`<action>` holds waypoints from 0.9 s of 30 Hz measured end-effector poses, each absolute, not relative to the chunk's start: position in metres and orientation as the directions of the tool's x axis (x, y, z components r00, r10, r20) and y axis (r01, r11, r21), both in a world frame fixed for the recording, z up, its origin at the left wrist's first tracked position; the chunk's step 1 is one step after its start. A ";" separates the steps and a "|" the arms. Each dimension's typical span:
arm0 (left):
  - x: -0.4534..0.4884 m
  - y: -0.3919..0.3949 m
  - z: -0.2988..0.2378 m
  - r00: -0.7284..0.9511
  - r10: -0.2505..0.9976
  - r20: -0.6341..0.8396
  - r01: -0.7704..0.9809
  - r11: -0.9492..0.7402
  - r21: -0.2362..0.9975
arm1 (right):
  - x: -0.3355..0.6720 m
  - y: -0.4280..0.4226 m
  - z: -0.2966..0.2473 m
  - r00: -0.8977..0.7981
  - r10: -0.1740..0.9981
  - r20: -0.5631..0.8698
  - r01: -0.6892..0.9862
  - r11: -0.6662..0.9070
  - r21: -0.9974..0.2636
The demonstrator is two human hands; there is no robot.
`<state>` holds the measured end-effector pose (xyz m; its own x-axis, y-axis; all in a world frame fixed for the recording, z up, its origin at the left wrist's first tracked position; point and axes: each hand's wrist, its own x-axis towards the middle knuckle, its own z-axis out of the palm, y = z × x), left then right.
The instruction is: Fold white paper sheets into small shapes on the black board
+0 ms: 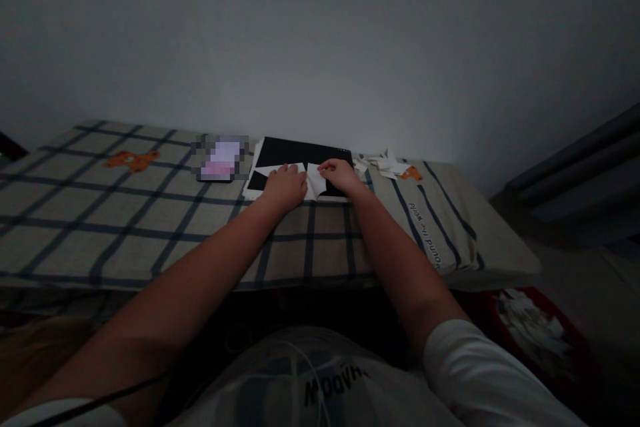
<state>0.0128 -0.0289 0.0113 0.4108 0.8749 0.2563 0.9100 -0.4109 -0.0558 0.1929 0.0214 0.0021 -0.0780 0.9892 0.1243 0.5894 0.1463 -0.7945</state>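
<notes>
A piece of folded white paper (316, 181) lies over a black flat board or folder (300, 147). My left hand (286, 187) rests on the paper's left part, its fingers bent and pressing it down. To the right, my right hand (341, 175) pinches the paper's right edge between thumb and fingers. A pointed white end sticks out left of my left hand. White sheets show under the left edge of the black board. My palms hide part of the paper, so its full shape cannot be made out.
A checked cloth (200, 227) covers the table. A phone (217, 160), partly blurred, lies left of the board. Folded white paper pieces (385, 163) are heaped on the right. Below at right stands a red basin (565, 327) holding many paper pieces. A grey wall (310, 47) rises behind.
</notes>
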 end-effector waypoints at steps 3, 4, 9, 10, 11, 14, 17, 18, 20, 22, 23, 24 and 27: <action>0.013 -0.029 0.011 0.405 0.877 0.258 0.912 -0.408 -0.044 | 0.194 0.019 0.005 -0.077 0.990 0.121 0.597 0.143 -0.790; 0.013 -0.030 0.011 0.402 0.877 0.263 0.913 -0.406 -0.042 | 0.194 0.019 0.007 -0.074 0.990 0.123 0.590 0.143 -0.795; 0.012 -0.030 0.005 0.374 0.873 0.313 0.921 -0.390 -0.010 | 0.192 0.015 0.012 -0.081 0.993 0.088 0.510 0.117 -0.852; 0.011 -0.029 0.003 0.370 0.872 0.321 0.921 -0.390 -0.005 | 0.192 0.014 0.013 -0.085 0.994 0.069 0.498 0.102 -0.861; 0.011 -0.029 0.002 0.370 0.869 0.327 0.920 -0.391 -0.002 | 0.191 0.013 0.014 -0.084 0.995 0.054 0.494 0.089 -0.865; 0.009 -0.027 0.001 0.383 0.858 0.344 0.913 -0.408 0.000 | 0.191 0.012 0.015 -0.052 0.996 0.067 0.522 0.085 -0.849; 0.008 -0.026 0.004 0.421 0.828 0.369 0.891 -0.453 0.000 | 0.192 0.015 0.012 -0.026 0.992 0.126 0.564 0.119 -0.817; 0.008 -0.025 0.005 0.437 0.822 0.364 0.883 -0.470 0.001 | 0.193 0.016 0.010 -0.025 0.990 0.141 0.574 0.130 -0.809; 0.009 -0.024 0.007 0.460 0.821 0.338 0.871 -0.492 0.009 | 0.194 0.019 0.006 -0.028 0.987 0.160 0.590 0.146 -0.794; 0.009 -0.024 0.007 0.467 0.821 0.328 0.866 -0.500 0.020 | 0.194 0.020 0.004 -0.029 0.986 0.165 0.604 0.149 -0.783; 0.009 -0.023 0.007 0.470 0.819 0.331 0.863 -0.504 0.022 | 0.194 0.021 0.004 -0.030 0.986 0.164 0.610 0.148 -0.778; 0.009 -0.023 0.006 0.475 0.815 0.332 0.860 -0.509 0.018 | 0.194 0.021 0.004 -0.032 0.986 0.161 0.616 0.146 -0.774; 0.009 -0.021 0.004 0.499 0.804 0.323 0.852 -0.524 -0.012 | 0.194 0.021 0.004 -0.057 0.987 0.151 0.626 0.153 -0.764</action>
<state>0.0085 -0.0213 0.0043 0.4988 0.8044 0.3227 0.8519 -0.5235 -0.0120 0.1937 0.0207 0.0035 -0.0571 0.9869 0.1510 0.6264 0.1531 -0.7643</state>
